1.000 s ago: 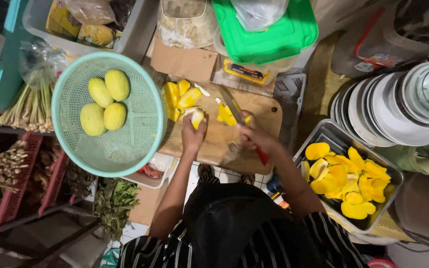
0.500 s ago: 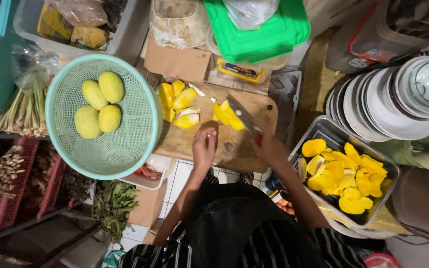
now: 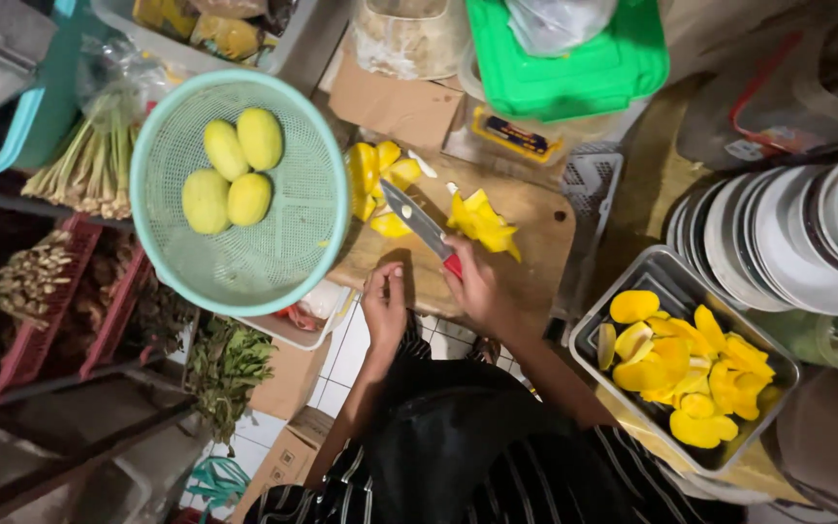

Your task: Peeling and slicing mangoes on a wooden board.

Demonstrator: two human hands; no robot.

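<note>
My right hand point(image 3: 480, 283) grips a red-handled knife point(image 3: 419, 221) whose blade lies across the wooden cutting board point(image 3: 535, 243), pointing up-left. My left hand point(image 3: 384, 306) rests at the board's near edge with fingers loosely curled, holding nothing. Yellow cut mango pieces sit on the board in two heaps: one heap point(image 3: 378, 184) left of the blade, another heap point(image 3: 484, 222) right of it. Several whole green-yellow mangoes point(image 3: 231, 173) lie in a pale green mesh basket point(image 3: 244, 262) left of the board.
A metal tray point(image 3: 594, 320) of peeled mango slices point(image 3: 686, 364) stands at the right. Stacked plates and bowls point(image 3: 788, 233) are beyond it. A green lidded box point(image 3: 564, 68) and cardboard point(image 3: 395, 102) lie behind the board. Lemongrass point(image 3: 84, 165) and red crates point(image 3: 41, 320) sit at left.
My left hand drew back from the mango pieces to the board's near edge. My right hand shifted the knife left, so the blade now lies between the two heaps.
</note>
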